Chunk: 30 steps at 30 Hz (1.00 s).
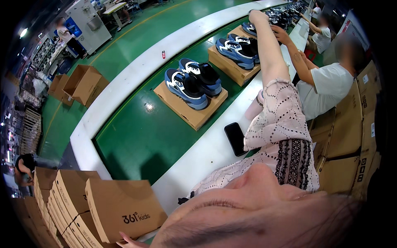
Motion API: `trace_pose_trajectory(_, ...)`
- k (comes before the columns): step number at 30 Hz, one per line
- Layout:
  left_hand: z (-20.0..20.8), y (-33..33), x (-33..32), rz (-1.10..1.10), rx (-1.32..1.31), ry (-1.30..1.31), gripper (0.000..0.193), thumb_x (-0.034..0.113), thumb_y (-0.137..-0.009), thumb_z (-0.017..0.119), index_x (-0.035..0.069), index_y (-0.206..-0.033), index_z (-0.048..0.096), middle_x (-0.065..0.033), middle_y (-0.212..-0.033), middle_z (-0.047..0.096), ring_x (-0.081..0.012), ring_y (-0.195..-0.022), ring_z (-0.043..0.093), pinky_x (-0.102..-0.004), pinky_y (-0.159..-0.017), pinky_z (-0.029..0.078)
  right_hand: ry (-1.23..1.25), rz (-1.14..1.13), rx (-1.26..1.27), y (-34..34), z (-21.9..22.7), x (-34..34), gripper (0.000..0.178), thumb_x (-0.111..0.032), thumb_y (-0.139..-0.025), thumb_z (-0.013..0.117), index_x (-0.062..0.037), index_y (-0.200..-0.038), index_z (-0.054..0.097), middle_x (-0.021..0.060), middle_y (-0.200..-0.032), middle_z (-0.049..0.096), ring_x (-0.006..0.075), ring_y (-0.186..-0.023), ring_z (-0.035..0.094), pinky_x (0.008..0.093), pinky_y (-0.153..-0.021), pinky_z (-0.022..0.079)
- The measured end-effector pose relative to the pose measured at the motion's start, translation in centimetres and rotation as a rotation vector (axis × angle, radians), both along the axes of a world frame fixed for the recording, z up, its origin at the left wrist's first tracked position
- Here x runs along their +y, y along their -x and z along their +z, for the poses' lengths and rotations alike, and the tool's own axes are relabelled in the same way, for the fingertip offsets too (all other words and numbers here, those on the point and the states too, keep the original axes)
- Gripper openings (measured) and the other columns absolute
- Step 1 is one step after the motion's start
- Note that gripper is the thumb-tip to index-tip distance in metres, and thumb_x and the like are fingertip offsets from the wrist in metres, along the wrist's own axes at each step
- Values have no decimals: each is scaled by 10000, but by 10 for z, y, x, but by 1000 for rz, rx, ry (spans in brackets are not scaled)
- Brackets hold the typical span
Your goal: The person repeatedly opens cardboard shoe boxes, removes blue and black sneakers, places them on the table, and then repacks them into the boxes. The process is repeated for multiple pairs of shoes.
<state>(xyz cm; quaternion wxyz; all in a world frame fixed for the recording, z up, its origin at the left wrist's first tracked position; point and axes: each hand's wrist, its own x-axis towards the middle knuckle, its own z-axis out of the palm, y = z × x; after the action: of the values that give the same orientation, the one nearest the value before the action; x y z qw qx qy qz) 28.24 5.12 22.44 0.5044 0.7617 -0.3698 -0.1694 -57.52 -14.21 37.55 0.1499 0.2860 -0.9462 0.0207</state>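
Observation:
At the lower left edge, my left hand [131, 243] shows only in part, its fingers gripping the edge of a brown cardboard shoebox [118, 202]. That box lies tilted against a stack of similar boxes [74, 206]. My right arm stretches far up the line, and my right hand [258, 16] is over the far shoes; its fingers are hidden. Close below it is a blue and black sneaker [249, 28]. Nearer along the belt, a pair of blue, white and black sneakers [188, 89] sits on a closed shoebox [196, 113]. Another pair [237, 51] rests on a second box [231, 68].
A black phone [235, 138] lies on the white ledge [182, 182]. On the right sits a co-worker in a white shirt [328, 89], hands near the far shoes. Large cartons [343, 128] stand behind. A small red object [163, 54] lies on the far ledge; open cartons [84, 84] stand beyond.

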Motion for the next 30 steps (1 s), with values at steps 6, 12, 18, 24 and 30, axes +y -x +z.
trace_pose_trajectory(6, -60, -29, -135, -388, 372, -38, 495, 340, -853, 627, -35, -1156, 514, -143, -1131, 569, -222, -977, 576, -344, -782, 495, -45, -14, -22, -2, -10, 9, 363, -162, -887, 415, -96, -1195, 595, 149, -1250, 567, 327, -1126, 569, 471, -894, 467)
trace_pose_trajectory(12, -140, 43, -277, -755, 748, -560, 477, 509, -835, 596, 99, -1078, 587, -26, -931, 647, -157, -754, 623, -272, -575, 469, 1, 18, 15, -36, -21, -1, 312, -191, -862, 499, -105, -1119, 655, 125, -1166, 626, 305, -1075, 604, 434, -874, 477)
trace_pose_trajectory(18, -167, 96, -332, -809, 437, -582, 586, 645, -740, 632, 62, -807, 622, -3, -557, 520, -95, -384, 406, -238, -358, 278, -94, 708, 188, -144, -69, 23, 192, -207, -837, 548, -110, -983, 627, 135, -878, 672, 317, -837, 654, 427, -688, 523)
trace_pose_trajectory(24, -85, 103, -384, -895, 211, -530, 520, 598, -778, 594, 80, -729, 596, 39, -470, 425, -66, -331, 271, -224, -330, 171, -418, 1191, -301, -342, -130, 79, 324, -313, -858, 590, -77, -1074, 537, 134, -843, 623, 297, -810, 629, 405, -616, 514)
trace_pose_trajectory(30, -22, 179, -386, -1231, 218, -219, 768, 560, -833, 571, -43, -1286, 426, -110, -1199, 542, -189, -1102, 519, -342, -930, 411, 325, 1831, -66, -445, -148, 67, 374, -266, -832, 623, -63, -1130, 526, 65, -1154, 586, 217, -954, 597, 334, -788, 476)
